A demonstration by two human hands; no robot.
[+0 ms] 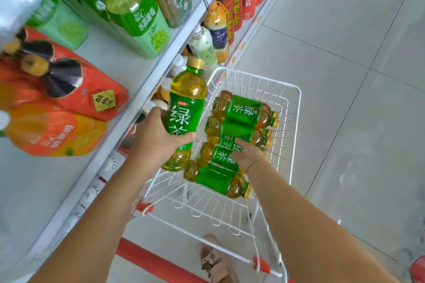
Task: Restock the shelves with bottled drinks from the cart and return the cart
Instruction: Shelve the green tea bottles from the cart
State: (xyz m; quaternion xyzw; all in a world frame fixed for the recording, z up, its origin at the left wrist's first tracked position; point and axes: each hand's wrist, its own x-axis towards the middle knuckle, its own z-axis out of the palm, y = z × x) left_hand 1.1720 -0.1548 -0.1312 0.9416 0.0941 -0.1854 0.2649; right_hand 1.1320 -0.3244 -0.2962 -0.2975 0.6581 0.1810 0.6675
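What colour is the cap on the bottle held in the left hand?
Gold, on the held bottle; head view.

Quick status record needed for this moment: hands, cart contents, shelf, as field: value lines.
left hand: left hand grips an upright green-labelled tea bottle with a gold cap, lifted above the cart's shelf-side edge
right hand: right hand, with a thin gold bracelet, rests on the bottles lying in the cart; grip not clear
cart: white wire cart with red trim, parked beside the shelf
cart contents: about four matching green tea bottles lying on their sides
shelf: grey metal shelf holds large green, red and orange drink bottles
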